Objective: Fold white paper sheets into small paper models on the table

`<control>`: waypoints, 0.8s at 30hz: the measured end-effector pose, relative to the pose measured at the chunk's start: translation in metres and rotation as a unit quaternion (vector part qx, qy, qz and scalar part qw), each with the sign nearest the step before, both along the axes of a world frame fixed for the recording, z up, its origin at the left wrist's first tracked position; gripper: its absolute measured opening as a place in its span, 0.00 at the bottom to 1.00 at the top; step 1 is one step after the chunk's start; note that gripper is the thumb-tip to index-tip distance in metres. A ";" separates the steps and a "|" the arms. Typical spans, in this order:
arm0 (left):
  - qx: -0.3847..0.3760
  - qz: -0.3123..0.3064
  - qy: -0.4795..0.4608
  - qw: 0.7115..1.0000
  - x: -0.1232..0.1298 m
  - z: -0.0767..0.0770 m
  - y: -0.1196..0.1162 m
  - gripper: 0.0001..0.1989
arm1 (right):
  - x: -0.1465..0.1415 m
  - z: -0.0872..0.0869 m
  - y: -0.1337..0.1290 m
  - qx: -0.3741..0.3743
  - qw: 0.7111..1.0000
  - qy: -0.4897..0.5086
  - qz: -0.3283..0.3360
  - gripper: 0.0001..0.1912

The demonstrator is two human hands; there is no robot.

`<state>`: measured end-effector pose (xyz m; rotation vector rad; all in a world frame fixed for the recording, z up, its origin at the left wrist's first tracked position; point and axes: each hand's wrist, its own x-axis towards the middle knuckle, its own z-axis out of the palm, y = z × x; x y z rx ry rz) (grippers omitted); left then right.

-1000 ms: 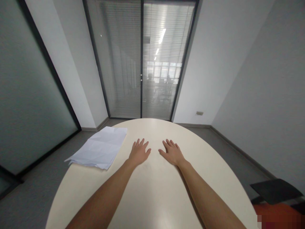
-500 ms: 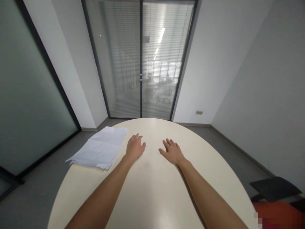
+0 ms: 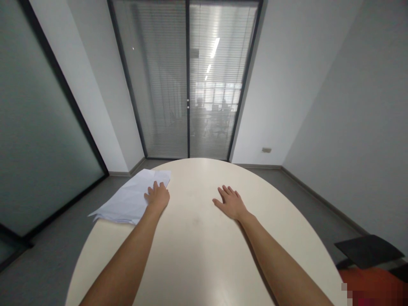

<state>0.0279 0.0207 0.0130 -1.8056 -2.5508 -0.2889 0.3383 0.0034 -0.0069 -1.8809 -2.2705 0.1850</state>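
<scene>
A creased white paper stack [image 3: 126, 199] overhangs the smooth, rounded cream counter [image 3: 194, 255] at its left edge. The left hand [image 3: 160, 196] spreads open fingers [image 3: 156, 185] over the stack's right part, contact unclear; the right hand [image 3: 232, 205] lies open, well apart.

"What is lying at left?"
"Paper sheets [image 3: 126, 202] are overhanging the worktop [image 3: 197, 259], partly beneath the left hand [image 3: 158, 196]; the right hand [image 3: 232, 205] is resting farther right, glass panels [image 3: 162, 93] standing behind the worktop."

Papers [image 3: 126, 202] partly hidden, table [image 3: 197, 255] cropped, chair [image 3: 369, 250] cropped
</scene>
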 end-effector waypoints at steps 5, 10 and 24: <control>0.005 -0.013 0.003 1.000 -0.004 -0.001 0.000 0.19 | -0.002 -0.001 -0.001 -0.004 1.000 -0.004 -0.003 0.41; 0.013 -0.013 -0.021 1.000 -0.009 0.003 0.002 0.18 | -0.002 -0.001 -0.001 -0.006 1.000 -0.003 -0.002 0.41; 0.124 -0.029 -0.029 0.991 0.025 0.061 -0.014 0.14 | -0.004 0.001 -0.003 0.004 1.000 0.009 -0.001 0.40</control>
